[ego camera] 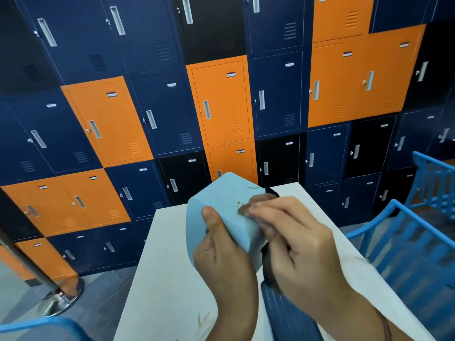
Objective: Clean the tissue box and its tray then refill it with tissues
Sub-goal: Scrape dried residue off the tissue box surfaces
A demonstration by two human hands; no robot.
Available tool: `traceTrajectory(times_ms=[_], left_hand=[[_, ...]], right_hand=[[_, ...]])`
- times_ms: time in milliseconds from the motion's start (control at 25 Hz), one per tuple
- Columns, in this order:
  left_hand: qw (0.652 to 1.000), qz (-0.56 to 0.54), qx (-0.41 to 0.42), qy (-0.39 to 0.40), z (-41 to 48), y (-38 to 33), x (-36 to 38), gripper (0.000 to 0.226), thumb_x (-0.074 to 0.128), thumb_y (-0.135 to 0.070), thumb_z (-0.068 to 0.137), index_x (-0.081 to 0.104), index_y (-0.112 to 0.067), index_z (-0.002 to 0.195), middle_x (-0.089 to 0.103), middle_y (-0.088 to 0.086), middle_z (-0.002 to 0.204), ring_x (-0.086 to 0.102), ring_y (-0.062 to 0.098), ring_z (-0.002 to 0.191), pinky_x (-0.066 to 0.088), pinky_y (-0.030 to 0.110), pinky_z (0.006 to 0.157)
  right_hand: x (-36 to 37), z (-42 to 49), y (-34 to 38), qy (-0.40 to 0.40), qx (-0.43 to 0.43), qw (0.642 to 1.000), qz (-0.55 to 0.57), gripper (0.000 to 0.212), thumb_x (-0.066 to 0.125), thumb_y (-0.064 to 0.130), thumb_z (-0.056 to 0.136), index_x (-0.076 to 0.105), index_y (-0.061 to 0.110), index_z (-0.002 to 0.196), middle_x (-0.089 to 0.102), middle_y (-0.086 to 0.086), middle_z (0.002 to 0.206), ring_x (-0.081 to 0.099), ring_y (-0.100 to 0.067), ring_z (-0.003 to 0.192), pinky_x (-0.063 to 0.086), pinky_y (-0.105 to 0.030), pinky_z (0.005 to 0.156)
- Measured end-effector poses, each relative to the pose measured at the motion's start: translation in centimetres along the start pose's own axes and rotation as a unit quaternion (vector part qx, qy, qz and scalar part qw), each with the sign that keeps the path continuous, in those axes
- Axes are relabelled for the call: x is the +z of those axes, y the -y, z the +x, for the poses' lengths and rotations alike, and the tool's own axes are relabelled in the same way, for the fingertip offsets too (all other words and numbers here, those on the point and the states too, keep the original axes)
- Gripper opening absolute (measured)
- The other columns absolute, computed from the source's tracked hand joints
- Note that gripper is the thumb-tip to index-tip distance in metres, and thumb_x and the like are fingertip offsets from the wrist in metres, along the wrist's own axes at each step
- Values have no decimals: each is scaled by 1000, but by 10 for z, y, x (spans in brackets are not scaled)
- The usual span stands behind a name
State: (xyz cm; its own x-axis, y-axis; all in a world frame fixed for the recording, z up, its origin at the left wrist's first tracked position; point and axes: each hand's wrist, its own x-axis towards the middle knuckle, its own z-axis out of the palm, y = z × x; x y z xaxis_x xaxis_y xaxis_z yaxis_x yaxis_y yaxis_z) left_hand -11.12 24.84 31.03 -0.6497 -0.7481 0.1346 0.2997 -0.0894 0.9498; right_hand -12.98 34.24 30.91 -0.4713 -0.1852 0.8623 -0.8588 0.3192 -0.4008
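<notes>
Clutching pale blue tissue box [221, 193] in left grip [221, 257] above white tabletop [167, 267], pressing right grip [295, 242] fingertips [256, 210] onto brown smear [239, 205], lockers [221, 107] behind

A wall of metal lockers [221, 102] fills the view from 9 o'clock through 12 to 3, its doors a patchwork of navy, black and orange, each with a pale recessed handle, a vent and a small label. A white worktop [160, 267] runs from 6 o'clock toward the lockers. Blue slatted chairs [406, 242] stand at 3 to 4 o'clock, and another blue chair's edge [49, 326] shows at 7. A chrome post [61, 299] on a round base stands on the grey floor [103, 291] at 8 o'clock.
</notes>
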Motion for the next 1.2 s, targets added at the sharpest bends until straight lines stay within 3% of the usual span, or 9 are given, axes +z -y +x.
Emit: traceTrajectory(times_ms=[200, 480, 560, 640, 800, 880, 1000, 1120, 1200], left_hand=[[999, 16, 24, 17, 9, 3, -2, 68, 48, -54, 98, 37, -15, 42, 41, -3, 48, 39, 10, 45, 38, 20, 45], [986, 46, 80, 136, 23, 8, -10, 79, 50, -66, 98, 39, -3, 50, 42, 16, 52, 39, 25, 48, 35, 28, 44], [981, 50, 71, 170, 23, 2, -11, 80, 50, -68, 97, 43, -4, 48, 43, 20, 52, 43, 24, 47, 38, 27, 43], [979, 69, 53, 184, 25, 2, -11, 74, 50, -68, 91, 32, -14, 44, 33, 7, 47, 34, 16, 45, 31, 22, 45], [970, 68, 15, 235, 33, 2, -14, 95, 52, -80, 81, 47, 14, 66, 48, 17, 59, 46, 24, 58, 36, 35, 60], [967, 74, 0, 243, 34, 0, -15, 93, 55, -77, 87, 49, 14, 67, 52, 15, 62, 49, 23, 59, 39, 34, 59], [962, 61, -7, 267, 36, -4, -18, 72, 49, -66, 82, 63, 1, 62, 62, 19, 63, 59, 23, 60, 48, 38, 55], [962, 74, -1, 261, 36, -10, -22, 76, 47, -65, 80, 52, 10, 63, 56, 11, 58, 53, 17, 54, 42, 28, 52], [963, 69, 10, 261, 36, -11, -24, 74, 49, -64, 85, 48, 5, 57, 50, 10, 56, 48, 17, 53, 37, 27, 50]], right_hand=[[-15, 5, -6, 57, 12, 998, 20, 31, 57, -2, 96, 75, 18, 112, 65, 14, 118, 65, 2, 104, 56, -27, 81], [-36, 17, -14, 124, -21, 992, -20, 30, 64, -1, 93, 75, 18, 114, 67, 14, 117, 65, -5, 109, 56, -28, 87], [-40, 23, -13, 132, -28, 991, -23, 25, 65, 10, 94, 77, 20, 114, 69, 13, 109, 67, -5, 100, 56, -25, 81], [-45, 32, -15, 96, 8, 994, -43, 24, 67, 18, 92, 79, 24, 112, 69, 17, 93, 66, -3, 85, 56, -27, 74], [-44, 48, -21, 149, 1, 987, -51, 22, 70, 21, 92, 78, 29, 111, 68, 21, 89, 66, -2, 85, 56, -28, 76], [-43, 54, -21, 137, 47, 987, -75, 21, 67, 24, 95, 78, 31, 111, 66, 21, 88, 64, -3, 86, 57, -37, 76], [-38, 59, -14, 219, -17, 974, -58, 24, 59, 28, 97, 76, 31, 114, 64, 18, 90, 63, -6, 87, 55, -33, 75], [-37, 66, -19, 161, 26, 984, -71, 20, 65, 21, 94, 78, 27, 109, 65, 16, 91, 64, -8, 87, 56, -39, 77], [-35, 68, -17, 177, 0, 982, -73, 21, 61, 22, 95, 77, 25, 108, 64, 14, 91, 64, -8, 86, 56, -35, 77]])
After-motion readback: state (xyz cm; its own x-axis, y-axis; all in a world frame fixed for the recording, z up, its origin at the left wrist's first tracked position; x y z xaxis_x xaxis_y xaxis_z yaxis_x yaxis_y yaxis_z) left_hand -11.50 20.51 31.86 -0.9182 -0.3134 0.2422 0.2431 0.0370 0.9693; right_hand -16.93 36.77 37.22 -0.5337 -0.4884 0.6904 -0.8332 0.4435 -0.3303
